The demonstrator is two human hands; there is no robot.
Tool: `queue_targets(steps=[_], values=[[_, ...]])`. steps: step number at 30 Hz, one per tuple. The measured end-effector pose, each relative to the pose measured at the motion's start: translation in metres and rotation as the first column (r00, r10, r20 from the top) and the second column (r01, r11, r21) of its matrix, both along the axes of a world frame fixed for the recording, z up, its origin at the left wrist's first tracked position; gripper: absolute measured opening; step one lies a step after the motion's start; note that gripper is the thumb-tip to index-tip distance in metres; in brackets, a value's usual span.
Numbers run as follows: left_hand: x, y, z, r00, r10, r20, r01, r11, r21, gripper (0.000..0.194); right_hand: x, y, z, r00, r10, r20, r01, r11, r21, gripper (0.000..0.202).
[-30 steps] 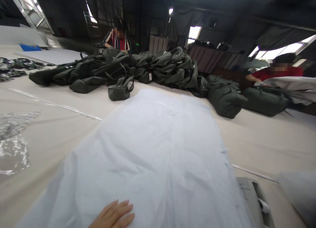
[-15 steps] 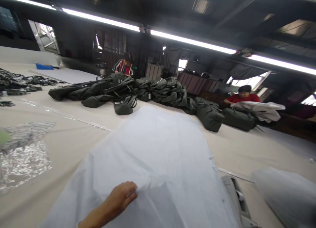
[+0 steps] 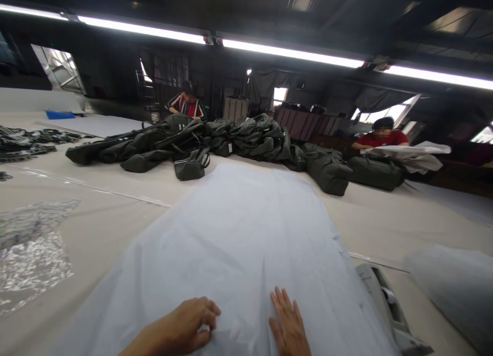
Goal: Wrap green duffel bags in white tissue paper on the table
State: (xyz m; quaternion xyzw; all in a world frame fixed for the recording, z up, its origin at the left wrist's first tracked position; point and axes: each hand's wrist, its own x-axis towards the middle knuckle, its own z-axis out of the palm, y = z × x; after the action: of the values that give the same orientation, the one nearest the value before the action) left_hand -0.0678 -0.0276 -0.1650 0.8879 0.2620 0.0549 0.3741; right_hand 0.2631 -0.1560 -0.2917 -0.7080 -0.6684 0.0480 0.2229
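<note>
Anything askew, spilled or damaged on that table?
Nothing clearly spilled or damaged. The wide, thin white sheet is creased, not fully flat, and many soft dark green bags beyond it lie in a jumbled heap.

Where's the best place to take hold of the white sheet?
Probably the right edge of the white sheet, pinched with the right hand coming from the right, over the table. The sheet lies nearly flat, so its middle offers little to pinch, while that edge shows small puckers.

Tube lights (image 3: 142,30) cross a dark ceiling (image 3: 246,9) — bright windows (image 3: 280,95) break the dim far wall (image 3: 110,73).
</note>
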Motion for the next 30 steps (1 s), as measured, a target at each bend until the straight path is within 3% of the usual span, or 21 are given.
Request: queue_targets(steps=[3, 5, 7, 10, 11, 14, 15, 18, 21, 25, 28, 30], values=[[0.007, -0.002, -0.004, 0.999, 0.032, 0.028, -0.031, 0.999, -0.043, 0.027, -0.008, 0.011, -0.035, 0.995, -0.018, 0.096, 0.020, 1.000, -0.015, 0.051], [0.008, 0.002, 0.003, 0.992, 0.118, 0.041, -0.112, 0.985, -0.131, 0.020, -0.017, 0.010, -0.041, 0.993, -0.052, 0.108, 0.056, 0.998, -0.032, 0.053], [0.008, 0.009, 0.013, 0.982, 0.179, 0.061, -0.152, 0.939, -0.308, 0.018, -0.024, 0.008, -0.034, 0.992, -0.081, 0.101, 0.088, 0.994, -0.067, 0.054], [0.008, 0.021, 0.022, 0.985, 0.144, 0.095, -0.063, 0.813, -0.579, 0.021, -0.031, 0.010, -0.015, 0.992, -0.098, 0.082, 0.109, 0.983, -0.150, 0.055], [0.009, 0.023, 0.021, 0.988, 0.134, 0.073, -0.065, 0.802, -0.594, 0.022, -0.033, 0.011, -0.010, 0.991, -0.106, 0.081, 0.119, 0.977, -0.175, 0.055], [0.013, 0.024, 0.014, 0.978, 0.210, -0.012, -0.193, 0.872, -0.450, 0.017, -0.039, 0.016, 0.000, 0.987, -0.130, 0.093, 0.148, 0.962, -0.229, 0.055], [0.015, 0.022, 0.012, 0.975, 0.223, -0.014, -0.206, 0.871, -0.445, 0.017, -0.041, 0.017, 0.002, 0.986, -0.137, 0.098, 0.157, 0.958, -0.241, 0.056], [0.020, 0.019, 0.012, 0.977, 0.206, 0.047, -0.141, 0.803, -0.579, 0.019, -0.043, 0.017, 0.005, 0.983, -0.152, 0.099, 0.173, 0.951, -0.254, 0.058], [0.019, 0.021, 0.014, 0.952, 0.291, 0.092, -0.145, 0.697, -0.702, 0.019, -0.034, 0.013, 0.001, 0.991, -0.134, 0.032, 0.137, 0.973, -0.184, 0.055], [0.008, 0.024, 0.006, 0.842, 0.534, 0.080, -0.165, 0.394, -0.904, 0.030, -0.013, 0.010, -0.008, 0.969, -0.113, -0.220, 0.118, 0.993, 0.009, 0.044], [0.001, 0.023, -0.008, 0.720, 0.690, 0.071, -0.095, 0.198, -0.976, 0.027, -0.001, 0.015, 0.005, 0.847, -0.168, -0.505, 0.222, 0.974, 0.049, 0.056], [-0.002, 0.023, -0.018, 0.660, 0.750, 0.042, -0.054, 0.103, -0.993, 0.025, 0.005, 0.022, 0.030, 0.691, -0.263, -0.673, 0.315, 0.948, -0.048, 0.065]])
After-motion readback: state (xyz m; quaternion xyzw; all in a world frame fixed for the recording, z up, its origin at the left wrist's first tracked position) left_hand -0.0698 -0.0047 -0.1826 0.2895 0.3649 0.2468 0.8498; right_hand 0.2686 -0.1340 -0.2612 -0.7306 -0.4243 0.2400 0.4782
